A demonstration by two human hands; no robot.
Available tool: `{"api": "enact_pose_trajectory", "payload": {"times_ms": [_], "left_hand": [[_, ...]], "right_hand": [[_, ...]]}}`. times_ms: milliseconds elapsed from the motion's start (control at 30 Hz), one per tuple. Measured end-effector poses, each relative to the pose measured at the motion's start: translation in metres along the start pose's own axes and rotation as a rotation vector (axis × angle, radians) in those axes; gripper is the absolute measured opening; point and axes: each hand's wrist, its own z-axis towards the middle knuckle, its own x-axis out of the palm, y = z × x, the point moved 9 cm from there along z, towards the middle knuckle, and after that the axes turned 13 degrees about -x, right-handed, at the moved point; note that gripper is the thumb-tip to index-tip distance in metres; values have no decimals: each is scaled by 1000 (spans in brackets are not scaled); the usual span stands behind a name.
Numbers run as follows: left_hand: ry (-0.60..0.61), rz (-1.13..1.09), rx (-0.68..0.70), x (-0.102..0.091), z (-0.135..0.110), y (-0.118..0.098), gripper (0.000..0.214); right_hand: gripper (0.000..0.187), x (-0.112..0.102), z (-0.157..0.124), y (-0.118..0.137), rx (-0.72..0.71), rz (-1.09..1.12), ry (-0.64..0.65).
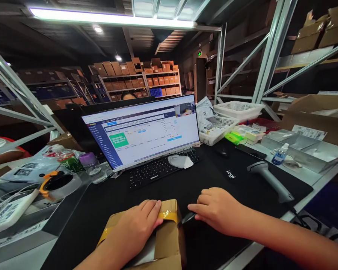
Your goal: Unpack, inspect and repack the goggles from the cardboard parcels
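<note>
head view: the cardboard box (167,242) lies at six o'clock, its near end running out of the picture. the left hand (139,223) presses on its top, fingers together and laid over it rather than pinching. the right hand (215,212), at two o'clock from the box, pinches a slim dark tool (189,216), apparently a cutter, its tip by the box's right edge at the yellow tape (169,215). to work this well, i'd judge, hold the tip shallow, draw it away from the left fingers, and bear down firmly so the box can't skid.

the box is plain brown, slightly worn along its edges, with shiny tape across the top and a pale patch partly hidden by the left wrist. it sits on a black mat (208,178); farther out, a keyboard (146,177) is at twelve o'clock, a scanner (272,182) at two, a tape roll (70,187) at ten.
</note>
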Motion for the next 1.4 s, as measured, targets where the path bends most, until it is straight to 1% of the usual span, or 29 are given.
{"api": "enact_pose_trajectory", "payload": {"times_ms": [100, 167, 233, 300, 367, 433, 500, 567, 633, 667, 700, 733, 767, 833, 900, 933, 1000, 1067, 1133, 1200, 1267, 1333, 1400], "left_hand": [[-13, -26, -12, -3, 1, 1, 54], [-22, -48, -13, -2, -1, 2, 53], [-33, -80, -36, 0, -3, 5, 50], [-33, -133, -84, 2, -5, 12, 47], [10, -189, -132, 7, -5, 19, 44], [137, -231, -187, 19, -5, 28, 43], [330, -288, -255, 35, -6, 37, 37], [507, -354, -271, 46, -9, 40, 31], [609, -365, -251, 47, -10, 40, 42], [645, -340, -256, 45, -11, 41, 43], [677, -304, -280, 43, -13, 44, 39], [707, -269, -321, 38, -14, 49, 36], [732, -239, -375, 32, -16, 56, 38], [758, -203, -501, 16, -20, 73, 49], [751, -166, -672, -5, -28, 98, 68], [758, -146, -775, -14, -37, 112, 77], [800, -134, -986, -29, -62, 136, 89], [874, -198, -1181, -34, -95, 147, 94], [935, -326, -1342, -32, -128, 145, 97], [951, -469, -1487, -27, -153, 135, 100], [929, -606, -1588, -21, -165, 124, 102], [913, -729, -1652, -16, -167, 115, 100], [921, -827, -1691, -12, -164, 109, 99]], "right_hand": [[21, 2, 5, -4, -38, -67, 15], [20, 2, 9, -14, -53, -126, 36], [17, 5, 12, -33, -38, -183, 69], [16, 7, 11, -55, 13, -211, 89], [19, 6, 9, -71, 66, -183, 49], [25, -2, 6, -77, 93, -108, -42], [32, -9, 2, -77, 124, -32, -119], [36, -14, -5, -80, 196, 28, -148], [36, -14, -15, -86, 288, 83, -145], [36, -13, -20, -90, 327, 110, -140], [36, -12, -25, -93, 359, 132, -133], [36, -11, -31, -96, 382, 143, -126], [36, -11, -36, -99, 397, 143, -122], [37, -12, -46, -103, 411, 116, -130], [38, -14, -55, -110, 419, 74, -157], [39, -15, -58, -114, 425, 55, -169], [44, -15, -59, -121, 430, 28, -195], [48, -15, -51, -122, 419, 21, -212], [47, -18, -34, -111, 375, 18, -227], [43, -27, -12, -83, 278, -10, -256], [37, -40, 11, -40, 126, -65, -301], [32, -47, 30, 15, -66, -109, -332], [29, -42, 43, 71, -247, -131, -311]]}}
